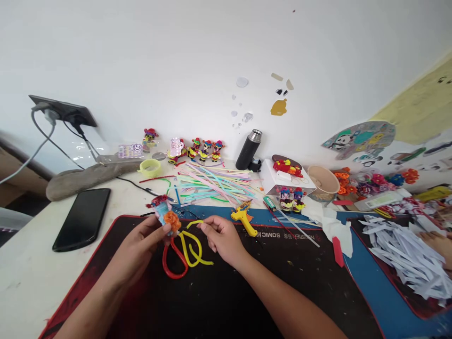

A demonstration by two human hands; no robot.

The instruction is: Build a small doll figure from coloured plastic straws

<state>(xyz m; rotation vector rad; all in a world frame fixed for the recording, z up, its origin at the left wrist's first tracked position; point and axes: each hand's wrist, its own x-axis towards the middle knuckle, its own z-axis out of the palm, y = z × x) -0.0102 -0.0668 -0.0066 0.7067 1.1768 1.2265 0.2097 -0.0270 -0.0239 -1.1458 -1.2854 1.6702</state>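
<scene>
My left hand (146,240) is closed around a small pipe-cleaner figure (163,211), light blue in the body with an orange tuft and a dark red top. Between thumb and fingers, my right hand (221,238) pinches a short yellow pipe cleaner (193,223) whose free end points toward the figure. Just below the figure lies a glossy red loop (175,263) that looks like a scissors handle; the rest of it is hidden. Beside that loop, a longer curled yellow pipe cleaner (197,256) rests on the black mat (212,306).
Past my hands lie a yellow glue gun (243,220) and a pile of pastel pipe cleaners (219,181). A phone (82,219) is at left. Finished figures (205,149) and a black flask (249,150) line the wall. At right, another person's hand (438,245) touches white paper strips (406,256).
</scene>
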